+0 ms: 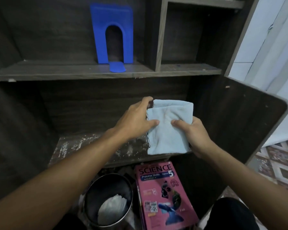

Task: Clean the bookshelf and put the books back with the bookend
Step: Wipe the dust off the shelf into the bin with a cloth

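Bookshelf [90, 75]: dark wood, open in front of the person; no books on the shelves in view.
Bookend [113, 19]: blue, upright on the upper shelf near the divider, nothing leaning on it.
Hands: left hand [136, 117] and right hand [193, 135] close together, both pinching a folded light-blue cloth [170, 133], thumbs on its front.
Lower shelf [83, 146]: white dust and flecks on its left part; wiping looks unfinished.
Books [163, 196]: stacked on the floor, pink science title on top, not yet returned.
Bin [87, 201]: dark, round, just beside the stack; holds a crumpled white wad [113, 206].
Progress: shelves emptied; by my judgement, wiping, reshelving and setting the bookend against the books remain.
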